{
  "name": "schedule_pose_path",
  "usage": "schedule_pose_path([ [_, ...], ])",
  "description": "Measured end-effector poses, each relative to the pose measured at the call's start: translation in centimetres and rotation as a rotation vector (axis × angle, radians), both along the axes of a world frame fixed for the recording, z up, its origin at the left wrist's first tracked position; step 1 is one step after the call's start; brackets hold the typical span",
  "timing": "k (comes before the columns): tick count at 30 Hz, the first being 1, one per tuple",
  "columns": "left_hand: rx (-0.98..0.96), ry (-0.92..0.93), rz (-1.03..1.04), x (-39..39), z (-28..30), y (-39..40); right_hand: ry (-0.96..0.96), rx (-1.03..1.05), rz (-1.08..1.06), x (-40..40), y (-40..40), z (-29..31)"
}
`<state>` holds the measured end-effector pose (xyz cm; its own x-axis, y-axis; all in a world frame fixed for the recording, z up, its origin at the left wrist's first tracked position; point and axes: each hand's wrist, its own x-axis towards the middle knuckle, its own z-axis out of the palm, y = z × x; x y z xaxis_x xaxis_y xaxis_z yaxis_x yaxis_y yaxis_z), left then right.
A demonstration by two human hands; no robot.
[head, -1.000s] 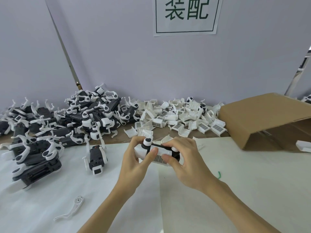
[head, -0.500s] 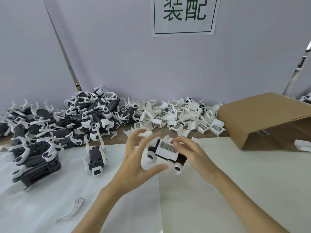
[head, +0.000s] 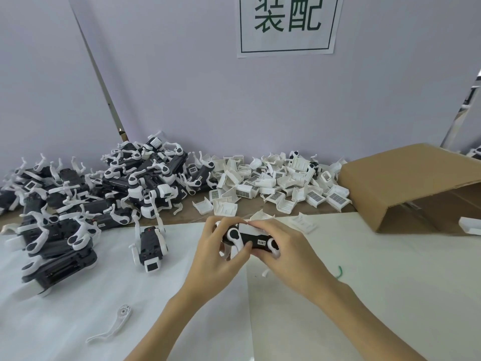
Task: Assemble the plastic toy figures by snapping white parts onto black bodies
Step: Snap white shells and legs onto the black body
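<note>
Half a second ago the left hand was spread apart from the toy; now both hands grip the black toy body above the white sheet — right hand curled over its white part. Beyond lies the heap of white parts — beside it the cardboard box, tipped on its side, holding a white piece at its mouth.

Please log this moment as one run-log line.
left hand: holds toy | right hand: holds toy | white part: on black body
</note>
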<state>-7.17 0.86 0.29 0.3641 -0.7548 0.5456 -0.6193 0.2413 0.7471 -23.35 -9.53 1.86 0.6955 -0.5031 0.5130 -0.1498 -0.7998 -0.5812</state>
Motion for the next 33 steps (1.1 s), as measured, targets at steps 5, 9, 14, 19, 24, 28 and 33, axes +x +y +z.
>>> schedule_pose_path([
  [5, -0.037, -0.048, -0.033, 0.0, 0.3, 0.1, -0.01, -0.094, -0.094, -0.1, 0.2, 0.1],
  [9, -0.081, -0.098, -0.045, -0.1, 0.6, 0.2, -0.047, -0.179, -0.121, -0.4, 0.5, 0.8],
  [14, -0.101, 0.024, -0.023, -0.3, 1.0, 0.2, -0.085, -0.12, -0.041, -0.3, 0.7, 1.3],
  [19, -0.114, 0.066, -0.05, -0.4, 1.3, 0.5, -0.124, -0.047, -0.023, -0.4, 0.2, 1.6],
  [24, -0.084, 0.033, -0.066, -0.6, 1.0, 0.4, -0.059, -0.138, -0.07, -0.8, 0.1, 1.3],
  [28, -0.125, 0.012, -0.02, -0.8, 1.3, 0.5, -0.068, -0.159, -0.051, -0.7, 0.1, 1.8],
  [33, -0.205, -0.009, 0.173, -2.0, 1.1, -0.1, -0.03, -0.176, -0.042, -0.7, -0.3, 1.7],
])
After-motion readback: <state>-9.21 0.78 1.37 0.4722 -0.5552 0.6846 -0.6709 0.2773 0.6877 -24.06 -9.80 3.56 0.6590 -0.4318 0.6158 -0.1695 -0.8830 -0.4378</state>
